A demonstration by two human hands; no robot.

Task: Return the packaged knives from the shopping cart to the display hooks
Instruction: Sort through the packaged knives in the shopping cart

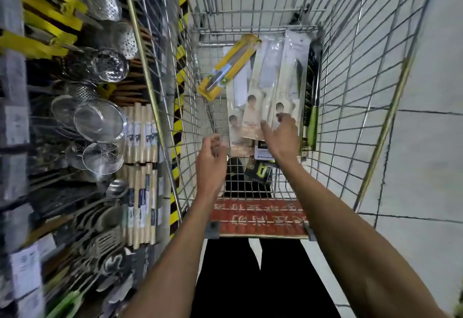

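Shopping cart fills the centre, seen from above; all places are given off it. The packaged knives all lie in the cart basket. Three beige knife packs lie side by side on the cart floor, overlapping: left beige pack, middle beige pack, right beige pack. Yellow knife pack lies tilted by the cart's left wall. Black pack with a green-handled knife stands on edge against the cart's right wall. One more dark pack sits at the cart's near end, partly under the beige ones.

Right hand is down in the cart on the near ends of the middle and right beige packs. The thumb is spread over the middle one and the fingers bend onto the right one. Can't tell whether it pinches or only touches.

Left hand is over the basket near the cart's left wall, just beside the near end of the left beige pack. Fingers are loosely curled, nothing seen in them.

Red handle bar runs across the cart's near end, and both forearms cross over it. Left of the cart is a blurred display rack with mesh strainers, rolling pins and yellow-carded items. A black-yellow striped post stands between the rack and the cart. Tiled floor is right of the cart.
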